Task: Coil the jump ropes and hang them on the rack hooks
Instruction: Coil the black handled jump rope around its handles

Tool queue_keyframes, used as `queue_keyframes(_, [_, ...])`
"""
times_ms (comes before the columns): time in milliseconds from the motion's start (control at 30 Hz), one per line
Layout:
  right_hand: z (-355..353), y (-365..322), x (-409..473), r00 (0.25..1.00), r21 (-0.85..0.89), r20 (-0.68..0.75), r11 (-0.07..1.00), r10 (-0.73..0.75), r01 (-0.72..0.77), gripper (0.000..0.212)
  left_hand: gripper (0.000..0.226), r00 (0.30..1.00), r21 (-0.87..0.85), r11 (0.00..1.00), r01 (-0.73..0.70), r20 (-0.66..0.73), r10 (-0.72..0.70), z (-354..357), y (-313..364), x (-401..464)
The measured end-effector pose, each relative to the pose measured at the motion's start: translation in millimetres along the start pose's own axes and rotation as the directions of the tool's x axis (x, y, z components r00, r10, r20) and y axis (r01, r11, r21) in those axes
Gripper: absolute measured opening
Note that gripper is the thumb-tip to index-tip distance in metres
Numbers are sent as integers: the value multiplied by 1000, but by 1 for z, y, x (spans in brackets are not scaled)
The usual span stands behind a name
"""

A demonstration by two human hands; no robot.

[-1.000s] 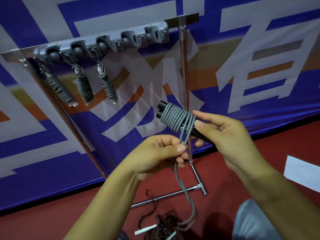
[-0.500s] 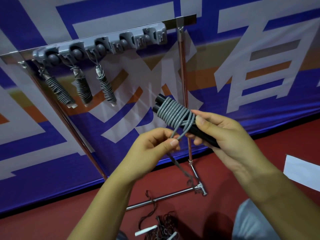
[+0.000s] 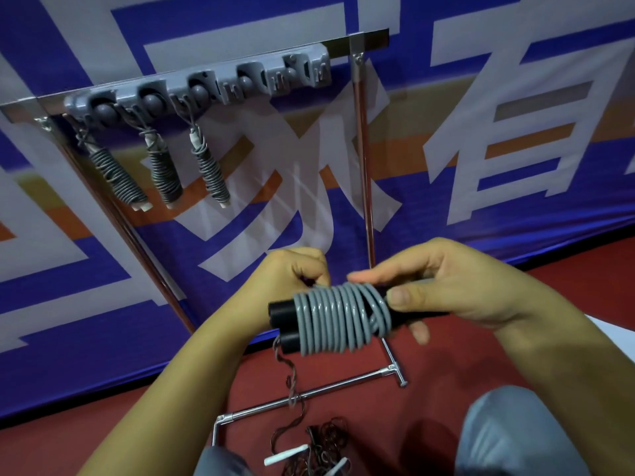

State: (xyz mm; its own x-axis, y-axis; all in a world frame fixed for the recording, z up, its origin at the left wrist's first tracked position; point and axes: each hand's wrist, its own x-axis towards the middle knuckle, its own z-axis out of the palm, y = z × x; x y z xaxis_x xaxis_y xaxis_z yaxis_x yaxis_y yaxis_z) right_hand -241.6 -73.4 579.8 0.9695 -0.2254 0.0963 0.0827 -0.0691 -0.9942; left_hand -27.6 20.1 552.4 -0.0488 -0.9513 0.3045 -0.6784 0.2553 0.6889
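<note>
Blue banner (image 3: 446,218) behind rack (image 3: 206,87) | coiled grey rope (image 3: 340,317) gripped by right hand (image 3: 457,286) | cord end pinched by left hand (image 3: 288,280)

Both forearms rise from the bottom of the frame and meet at centre. The left hand (image 3: 292,280) is curled, knuckles up, its fingertips closed behind the grey jump rope (image 3: 340,317) bundle. The right hand (image 3: 446,286) comes in from the right, thumb pressed on the near side of the bundle, index finger stretched along its top, remaining fingers curled underneath.
</note>
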Motion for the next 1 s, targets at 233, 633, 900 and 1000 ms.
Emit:
queue_keyframes(233, [6, 1, 1, 976, -183, 159, 976, 151, -121, 31, 39, 1000, 62, 998, -3, 29, 1, 0, 0, 5])
queue_keyframes(633, [11, 20, 5, 959, -436, -142, 855, 243, -281, 35, 38, 989, 359, 931, -63, -100, 106, -1, 11, 1])
queue_keyframes(900, [9, 41, 16, 920, -572, -378, 755, 105, -321, 17, 35, 975, 635, 767, -89, -102, 198, 2, 19, -7])
queue_keyframes(1000, [4, 52, 19, 836, -531, -546, 794, -54, -296, 24, 28, 984, 495, 869, 10, -160, 80, 2, 26, -14])
